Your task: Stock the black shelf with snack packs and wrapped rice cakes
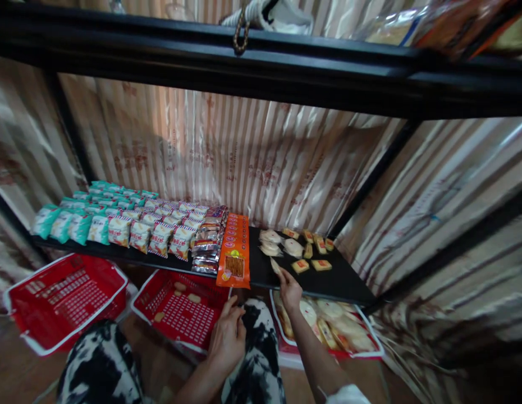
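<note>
My right hand [289, 287] reaches to the front edge of the black shelf [263, 275], its fingers closed on a pale, flat packaged snack [275, 266]. Just beyond it on the shelf lie several round, pale wrapped snacks [293, 247] and small yellow packets [321, 265] with red labels. Lower and to the left, my left hand [228, 336] is beside the red basket [181, 322], above my knee. Its fingers are loosely bent and a little apart, with nothing visible in them. An orange snack bag [234, 252] lies on the shelf above that hand.
Rows of teal packets [79, 227] and white packets [140, 235] fill the shelf's left part, beside stacked shiny packets [206, 244]. Another red basket [67, 297] stands at left. A white-rimmed basket [372, 353] of wrapped snacks sits under my right forearm. A black beam [261, 64] crosses overhead.
</note>
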Demonstrator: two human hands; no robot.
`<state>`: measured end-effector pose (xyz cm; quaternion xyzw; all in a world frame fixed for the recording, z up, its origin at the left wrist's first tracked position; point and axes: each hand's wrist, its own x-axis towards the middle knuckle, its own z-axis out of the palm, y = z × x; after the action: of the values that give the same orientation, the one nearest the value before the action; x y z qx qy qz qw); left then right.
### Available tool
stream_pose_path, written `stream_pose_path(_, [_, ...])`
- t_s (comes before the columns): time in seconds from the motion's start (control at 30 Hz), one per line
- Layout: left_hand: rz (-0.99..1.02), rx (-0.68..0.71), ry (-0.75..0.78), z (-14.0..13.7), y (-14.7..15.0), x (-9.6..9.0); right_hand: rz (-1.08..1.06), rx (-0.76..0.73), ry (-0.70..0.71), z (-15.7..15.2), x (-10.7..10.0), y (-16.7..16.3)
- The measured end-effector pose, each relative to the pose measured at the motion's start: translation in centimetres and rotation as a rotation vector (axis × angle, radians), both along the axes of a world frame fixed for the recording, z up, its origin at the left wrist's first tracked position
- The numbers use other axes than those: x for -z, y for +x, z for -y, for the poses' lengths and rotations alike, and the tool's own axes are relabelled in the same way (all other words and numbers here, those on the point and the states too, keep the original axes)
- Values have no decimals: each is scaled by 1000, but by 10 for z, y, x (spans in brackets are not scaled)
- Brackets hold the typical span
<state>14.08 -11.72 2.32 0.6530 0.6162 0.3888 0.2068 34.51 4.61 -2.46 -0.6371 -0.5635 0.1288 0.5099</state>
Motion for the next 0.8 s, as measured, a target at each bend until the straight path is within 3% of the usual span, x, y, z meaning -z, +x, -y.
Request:
stream_pose_path(0.27, [53,68,-15,38,42,20,-511,-17,19,53,-24,6])
stream_pose_path(0.4, [141,38,-48,49,44,21,-953,-92,-114,71,-36,3])
stream_pose_path(0.5, [285,3,-94,50,39,14,-1151,-137,-239,92,-46,-3])
stream_pose_path(0.8, [1041,-84,-352,49,42,-16,-1036,-335,-500,157,-75,-12])
